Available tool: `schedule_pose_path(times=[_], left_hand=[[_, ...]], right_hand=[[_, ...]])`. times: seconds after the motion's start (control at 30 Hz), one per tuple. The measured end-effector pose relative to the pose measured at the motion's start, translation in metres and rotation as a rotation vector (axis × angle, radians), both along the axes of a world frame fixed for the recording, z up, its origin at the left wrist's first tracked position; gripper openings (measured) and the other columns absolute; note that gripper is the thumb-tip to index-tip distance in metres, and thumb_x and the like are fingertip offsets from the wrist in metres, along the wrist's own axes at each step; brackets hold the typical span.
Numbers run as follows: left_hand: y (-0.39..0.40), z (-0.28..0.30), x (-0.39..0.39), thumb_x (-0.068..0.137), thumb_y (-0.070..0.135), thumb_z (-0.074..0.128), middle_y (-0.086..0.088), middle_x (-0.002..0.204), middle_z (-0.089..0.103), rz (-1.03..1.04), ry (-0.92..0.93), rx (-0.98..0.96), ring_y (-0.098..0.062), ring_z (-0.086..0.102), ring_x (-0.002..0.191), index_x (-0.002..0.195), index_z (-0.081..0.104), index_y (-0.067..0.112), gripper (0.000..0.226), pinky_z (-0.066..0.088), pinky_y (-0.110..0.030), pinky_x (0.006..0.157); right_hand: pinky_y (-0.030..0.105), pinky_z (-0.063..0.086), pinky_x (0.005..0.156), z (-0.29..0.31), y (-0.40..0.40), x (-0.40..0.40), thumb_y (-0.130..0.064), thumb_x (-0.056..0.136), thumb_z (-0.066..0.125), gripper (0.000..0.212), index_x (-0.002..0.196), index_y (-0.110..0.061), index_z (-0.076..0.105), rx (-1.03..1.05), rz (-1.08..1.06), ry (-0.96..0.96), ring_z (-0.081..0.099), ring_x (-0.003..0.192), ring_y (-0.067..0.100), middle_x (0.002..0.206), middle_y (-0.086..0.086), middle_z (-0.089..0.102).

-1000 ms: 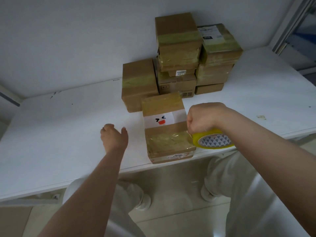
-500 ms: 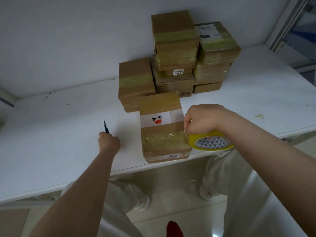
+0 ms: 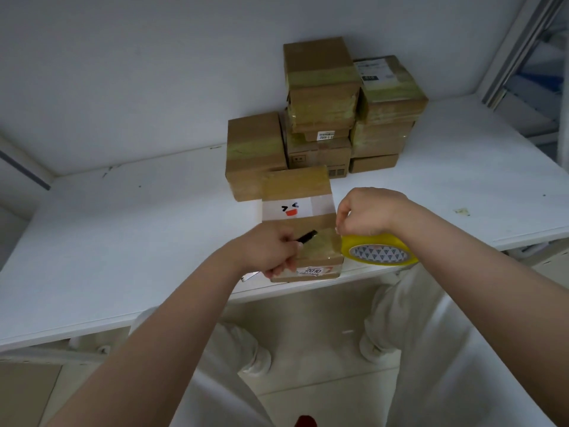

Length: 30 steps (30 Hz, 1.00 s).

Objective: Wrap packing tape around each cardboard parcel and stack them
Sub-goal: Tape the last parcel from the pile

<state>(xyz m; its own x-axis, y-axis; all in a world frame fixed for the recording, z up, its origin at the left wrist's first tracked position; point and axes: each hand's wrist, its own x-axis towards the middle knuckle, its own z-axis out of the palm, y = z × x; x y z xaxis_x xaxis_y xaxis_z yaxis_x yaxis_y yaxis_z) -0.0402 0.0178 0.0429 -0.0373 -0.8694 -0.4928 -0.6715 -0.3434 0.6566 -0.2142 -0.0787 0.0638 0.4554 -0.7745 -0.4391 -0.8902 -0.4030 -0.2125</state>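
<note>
Brown cardboard parcel with white label [image 3: 300, 223]: at tabletop [image 3: 123, 241] front edge, between both hands. Left hand [image 3: 264, 252] gripped black cutter [image 3: 308, 236], pointing rightward toward yellow tape roll [image 3: 380, 251] pinched by right hand [image 3: 368, 212].

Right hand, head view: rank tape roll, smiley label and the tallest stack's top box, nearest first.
From the right hand:
1. Tape roll, held just beneath it.
2. Smiley label, to its left on the front parcel.
3. Top box, far back by the wall.
</note>
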Motion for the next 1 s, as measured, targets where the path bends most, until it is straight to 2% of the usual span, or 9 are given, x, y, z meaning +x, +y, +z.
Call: schedule_pose_path(times=[0.1, 0.33, 0.57, 0.7, 0.83, 0.93, 1.0], left_hand=[[-0.009, -0.005, -0.013, 0.101, 0.019, 0.044, -0.005, 0.07, 0.066, -0.018, -0.031, 0.03, -0.011, 0.044, 0.046, 0.081, 0.056, 0.011, 0.025, 0.038, -0.023, 0.047], [-0.022, -0.022, -0.028, 0.101, 0.017, 0.042, -0.001, 0.063, 0.06, 0.027, -0.064, 0.071, -0.01, 0.043, 0.051, 0.079, 0.054, 0.013, 0.025, 0.032, -0.021, 0.047], [-0.024, -0.026, -0.031, 0.103, 0.022, 0.041, 0.001, 0.06, 0.056, 0.06, -0.075, 0.06, -0.01, 0.042, 0.049, 0.075, 0.051, 0.017, 0.03, 0.032, -0.021, 0.046], [-0.025, -0.026, -0.032, 0.104, 0.023, 0.04, -0.001, 0.062, 0.057, 0.059, -0.065, 0.086, -0.011, 0.041, 0.05, 0.077, 0.05, 0.017, 0.029, 0.03, -0.02, 0.044], [-0.025, -0.027, -0.034, 0.104, 0.021, 0.039, -0.001, 0.062, 0.056, 0.053, -0.085, 0.068, -0.01, 0.041, 0.05, 0.078, 0.048, 0.016, 0.028, 0.031, -0.022, 0.046], [-0.022, -0.027, -0.031, 0.103, 0.023, 0.041, 0.0, 0.068, 0.054, 0.038, -0.07, 0.036, -0.013, 0.043, 0.058, 0.081, 0.052, 0.016, 0.026, 0.034, -0.024, 0.054], [-0.016, -0.025, -0.02, 0.102, 0.025, 0.044, 0.002, 0.069, 0.052, 0.172, 0.02, -0.075, -0.012, 0.045, 0.06, 0.082, 0.059, 0.019, 0.026, 0.035, -0.02, 0.052]], right_hand=[[0.027, 0.046, 0.072, -0.001, 0.002, 0.0, -0.032, 0.082, 0.058, 0.02, 0.094, -0.029, 0.073, -0.019, -0.009, -0.012, 0.061, 0.094, 0.019, 0.102, -0.007, 0.068], [0.028, 0.049, 0.075, -0.004, 0.004, 0.0, -0.03, 0.082, 0.056, 0.022, 0.096, -0.027, 0.073, -0.038, -0.004, -0.025, 0.062, 0.094, 0.018, 0.102, -0.006, 0.069], [0.029, 0.046, 0.075, -0.006, 0.004, -0.009, -0.033, 0.083, 0.059, 0.018, 0.092, -0.034, 0.075, 0.014, -0.062, -0.118, 0.059, 0.099, 0.016, 0.107, -0.011, 0.067], [0.03, 0.047, 0.081, -0.009, 0.007, -0.016, -0.033, 0.083, 0.063, 0.016, 0.09, -0.034, 0.077, 0.065, -0.128, -0.212, 0.059, 0.1, 0.015, 0.105, -0.011, 0.068], [0.038, 0.053, 0.089, -0.004, 0.004, -0.033, -0.027, 0.08, 0.066, 0.015, 0.088, -0.023, 0.079, 0.145, -0.229, -0.332, 0.063, 0.095, 0.02, 0.101, 0.001, 0.072], [0.031, 0.053, 0.079, 0.005, 0.0, -0.05, -0.02, 0.083, 0.068, 0.013, 0.089, -0.024, 0.079, 0.191, -0.289, -0.416, 0.062, 0.089, 0.016, 0.099, 0.0, 0.071], [0.028, 0.05, 0.067, 0.007, -0.002, -0.057, -0.02, 0.083, 0.07, 0.013, 0.092, -0.022, 0.079, 0.216, -0.327, -0.468, 0.062, 0.084, 0.015, 0.095, -0.001, 0.07]])
